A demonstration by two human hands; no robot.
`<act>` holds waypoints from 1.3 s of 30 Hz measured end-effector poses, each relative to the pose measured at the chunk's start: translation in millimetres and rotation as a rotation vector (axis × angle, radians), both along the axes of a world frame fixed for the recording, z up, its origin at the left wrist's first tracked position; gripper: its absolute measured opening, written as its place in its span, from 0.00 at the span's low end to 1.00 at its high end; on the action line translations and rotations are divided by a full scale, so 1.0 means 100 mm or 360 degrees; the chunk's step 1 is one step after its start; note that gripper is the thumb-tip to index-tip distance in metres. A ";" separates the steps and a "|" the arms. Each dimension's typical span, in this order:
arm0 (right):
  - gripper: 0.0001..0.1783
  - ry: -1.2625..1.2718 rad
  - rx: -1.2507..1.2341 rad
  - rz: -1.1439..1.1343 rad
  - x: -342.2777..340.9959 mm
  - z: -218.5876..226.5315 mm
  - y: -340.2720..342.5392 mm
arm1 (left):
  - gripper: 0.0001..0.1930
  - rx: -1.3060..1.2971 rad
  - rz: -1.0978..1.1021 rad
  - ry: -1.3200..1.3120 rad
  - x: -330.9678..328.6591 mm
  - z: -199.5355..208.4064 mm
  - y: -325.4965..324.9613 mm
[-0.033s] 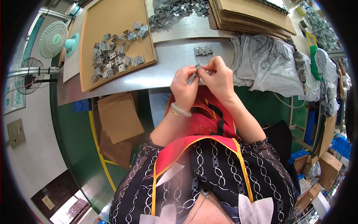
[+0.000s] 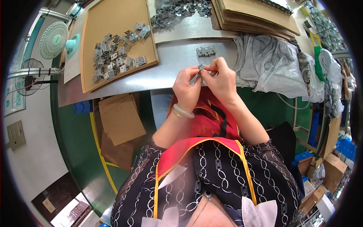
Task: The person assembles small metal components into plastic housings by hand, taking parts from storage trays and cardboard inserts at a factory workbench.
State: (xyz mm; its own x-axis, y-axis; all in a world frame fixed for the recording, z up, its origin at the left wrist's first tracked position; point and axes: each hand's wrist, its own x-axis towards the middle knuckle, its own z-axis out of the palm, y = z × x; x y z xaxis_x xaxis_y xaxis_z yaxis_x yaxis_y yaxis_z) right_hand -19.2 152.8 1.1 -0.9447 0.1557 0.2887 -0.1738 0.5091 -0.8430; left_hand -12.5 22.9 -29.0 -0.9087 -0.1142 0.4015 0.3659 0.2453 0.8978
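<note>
Over the near edge of the metal table, my left hand (image 2: 187, 86) and my right hand (image 2: 221, 78) meet around one small bent metal bracket (image 2: 201, 67). Thumbs and fingertips of both hands pinch it; its lower part is hidden behind them. Just beyond my fingers, several similar brackets (image 2: 206, 51) stand side by side in a short row on the table. To the left, a shallow tan tray (image 2: 87, 72) holds a loose heap of metal brackets (image 2: 113, 56).
A pile of small metal parts (image 2: 181, 13) lies at the back. Cardboard sheets (image 2: 257, 15) are stacked at the back right, with grey-white cloth or bags (image 2: 268, 64) nearer me. A pale green fan (image 2: 55, 39) stands left. Cardboard (image 2: 121, 119) leans below the table.
</note>
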 end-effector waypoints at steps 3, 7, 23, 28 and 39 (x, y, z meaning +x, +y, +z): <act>0.16 0.0194 0.0261 -0.0045 0.01 -0.03 -0.01 | 0.14 0.0004 -0.0001 0.0000 0.00 0.01 0.00; 0.16 0.0220 0.0264 -0.0008 0.01 0.04 0.02 | 0.14 -0.0036 0.0002 0.0029 0.02 0.02 0.00; 0.15 0.0104 0.0189 0.0080 -0.01 0.00 0.07 | 0.14 -0.0082 -0.0002 0.0106 0.02 -0.02 -0.01; 0.14 -0.0237 -0.0161 0.0204 -0.06 0.08 0.21 | 0.14 -0.0001 -0.0062 0.0106 0.02 0.02 -0.02; 0.23 -0.0707 -0.0383 0.0591 -0.01 0.00 0.38 | 0.16 -0.0098 -0.0314 0.0338 0.08 -0.03 -0.14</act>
State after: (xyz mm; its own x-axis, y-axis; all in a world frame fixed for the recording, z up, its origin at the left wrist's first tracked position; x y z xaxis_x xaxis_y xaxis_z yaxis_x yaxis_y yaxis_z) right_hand -20.6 190.5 0.6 -0.9700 -0.1942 -0.1462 0.0907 0.2689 -0.9589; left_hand -4.8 9.3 -31.8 -0.8057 0.0869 0.5859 0.5902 0.2021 0.7816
